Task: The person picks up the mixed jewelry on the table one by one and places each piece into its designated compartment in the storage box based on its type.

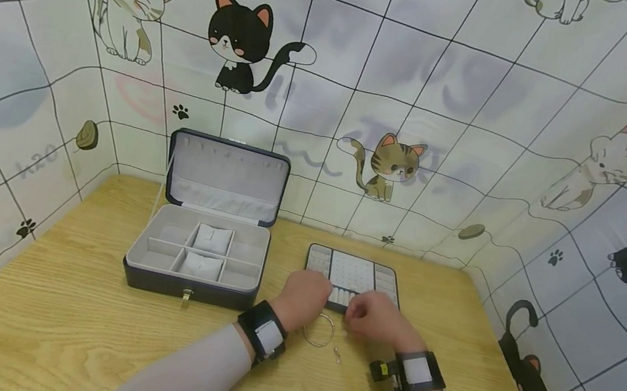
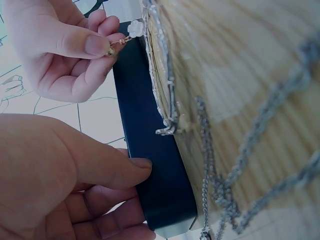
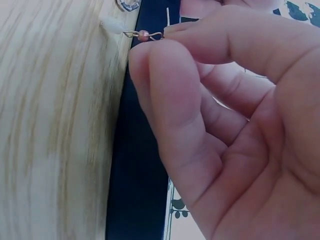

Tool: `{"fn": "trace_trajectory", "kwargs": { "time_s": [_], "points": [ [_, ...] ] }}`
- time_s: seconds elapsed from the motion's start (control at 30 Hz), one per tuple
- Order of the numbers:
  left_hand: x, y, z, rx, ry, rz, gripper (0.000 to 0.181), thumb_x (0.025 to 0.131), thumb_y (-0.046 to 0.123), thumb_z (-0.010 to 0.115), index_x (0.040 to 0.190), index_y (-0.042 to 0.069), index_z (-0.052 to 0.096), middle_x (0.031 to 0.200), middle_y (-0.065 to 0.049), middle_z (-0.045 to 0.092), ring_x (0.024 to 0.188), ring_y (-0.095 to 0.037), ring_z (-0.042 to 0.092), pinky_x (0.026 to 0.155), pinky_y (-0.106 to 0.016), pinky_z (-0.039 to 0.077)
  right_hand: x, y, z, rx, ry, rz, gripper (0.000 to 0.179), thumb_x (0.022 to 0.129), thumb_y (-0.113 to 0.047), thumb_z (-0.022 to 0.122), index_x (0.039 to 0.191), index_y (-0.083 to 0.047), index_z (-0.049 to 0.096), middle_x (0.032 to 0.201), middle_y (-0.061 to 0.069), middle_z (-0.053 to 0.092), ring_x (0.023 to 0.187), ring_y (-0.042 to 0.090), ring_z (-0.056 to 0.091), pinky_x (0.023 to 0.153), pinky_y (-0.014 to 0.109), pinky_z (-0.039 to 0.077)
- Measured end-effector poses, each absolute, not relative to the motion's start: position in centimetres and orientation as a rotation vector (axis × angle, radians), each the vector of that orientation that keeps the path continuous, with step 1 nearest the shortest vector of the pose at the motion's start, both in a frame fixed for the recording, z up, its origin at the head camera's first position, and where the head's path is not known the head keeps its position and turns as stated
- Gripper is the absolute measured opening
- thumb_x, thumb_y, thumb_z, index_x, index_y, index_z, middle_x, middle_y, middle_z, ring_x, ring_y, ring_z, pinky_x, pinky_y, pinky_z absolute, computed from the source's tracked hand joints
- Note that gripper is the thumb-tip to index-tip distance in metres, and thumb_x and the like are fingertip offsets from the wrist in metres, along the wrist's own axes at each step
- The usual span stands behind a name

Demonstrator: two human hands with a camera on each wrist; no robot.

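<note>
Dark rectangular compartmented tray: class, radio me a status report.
Left hand gripping tray edge. Right hand pinching white-flowered drop earring. Thin round silver bangle nearby on wooden table, possibly obstructing.

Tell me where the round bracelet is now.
In the head view, the bracelet lies in front of the tray, between the left hand and right hand.

Three views: one up high, two super close
Head view sits well back, looking forward and down over the table (image 1: 54, 318); wrist views face the left hand (image 1: 302, 298) and right hand (image 1: 380, 319) close-up, table tipped sideways in both, and those two share the earring (image 2: 135, 29) and dark side of the tray (image 2: 169, 200).
</note>
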State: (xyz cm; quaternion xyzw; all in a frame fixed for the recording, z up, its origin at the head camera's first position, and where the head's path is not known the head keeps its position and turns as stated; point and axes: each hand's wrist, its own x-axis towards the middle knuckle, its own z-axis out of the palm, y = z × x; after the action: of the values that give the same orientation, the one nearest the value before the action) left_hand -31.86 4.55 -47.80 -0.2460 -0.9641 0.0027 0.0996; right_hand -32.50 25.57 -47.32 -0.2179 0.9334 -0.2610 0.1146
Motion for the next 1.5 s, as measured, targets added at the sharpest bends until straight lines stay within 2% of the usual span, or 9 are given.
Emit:
{"fn": "trace_trajectory", "kwargs": {
  "time_s": [0.4,0.7,0.9,1.17,1.3,1.5],
  "points": [
    [-31.94,4.47,-48.16,-0.741,-2.820,-0.004,0.009,0.099,0.018,0.071,0.090,0.018,0.076,0.079,0.002,0.069,0.070,-0.014,0.063,0.057,-0.030,0.056,-32.67,25.75,-47.50,-0.530,2.691,-0.900,0.018,0.081,0.000,0.070,0.082,-0.018,0.073,0.072,-0.002,0.070,0.062,0.015,0.064,0.058,0.030,0.055],
    [-31.91,4.49,-48.12,-0.735,-2.812,-0.009,0.010,0.099,0.018,0.072,0.090,0.018,0.075,0.078,0.001,0.069,0.070,-0.014,0.063,0.057,-0.030,0.055,-32.73,25.65,-47.22,-0.520,2.738,-0.981,0.015,0.082,0.000,0.071,0.085,-0.015,0.074,0.076,-0.002,0.070,0.066,0.017,0.062,0.057,0.030,0.053],
    [-32.01,4.64,-48.27,-0.726,-2.830,-0.004,0.010,0.099,0.018,0.071,0.090,0.018,0.075,0.080,0.001,0.070,0.072,-0.015,0.064,0.058,-0.031,0.056,-32.95,25.80,-47.34,-0.477,2.749,-1.050,0.010,0.088,-0.003,0.074,0.086,-0.013,0.074,0.074,0.001,0.069,0.061,0.017,0.061,0.054,0.030,0.052],
    [-31.91,4.53,-48.20,-0.722,-2.830,-0.003,0.010,0.099,0.018,0.071,0.090,0.018,0.074,0.081,0.001,0.071,0.073,-0.015,0.066,0.057,-0.032,0.057,-33.10,25.91,-47.34,-0.376,2.898,-1.111,0.003,0.090,-0.011,0.078,0.090,-0.010,0.075,0.080,0.000,0.072,0.067,0.016,0.063,0.061,0.029,0.054],
    [-31.93,4.58,-48.23,-0.719,-2.843,0.021,0.008,0.099,0.019,0.072,0.091,0.017,0.074,0.081,0.001,0.070,0.072,-0.014,0.065,0.057,-0.031,0.056,-33.12,26.02,-47.45,-0.309,2.963,-1.154,0.007,0.090,-0.013,0.079,0.093,-0.008,0.075,0.085,0.001,0.072,0.074,0.017,0.063,0.066,0.030,0.054],
    [-31.91,4.57,-48.18,-0.721,-2.838,0.027,0.008,0.099,0.020,0.072,0.091,0.018,0.075,0.081,0.000,0.071,0.071,-0.014,0.065,0.056,-0.031,0.056,-33.20,26.14,-47.52,-0.217,3.017,-1.200,0.006,0.092,-0.014,0.075,0.096,-0.009,0.075,0.086,0.004,0.071,0.075,0.018,0.062,0.065,0.029,0.053]
  ]
}}
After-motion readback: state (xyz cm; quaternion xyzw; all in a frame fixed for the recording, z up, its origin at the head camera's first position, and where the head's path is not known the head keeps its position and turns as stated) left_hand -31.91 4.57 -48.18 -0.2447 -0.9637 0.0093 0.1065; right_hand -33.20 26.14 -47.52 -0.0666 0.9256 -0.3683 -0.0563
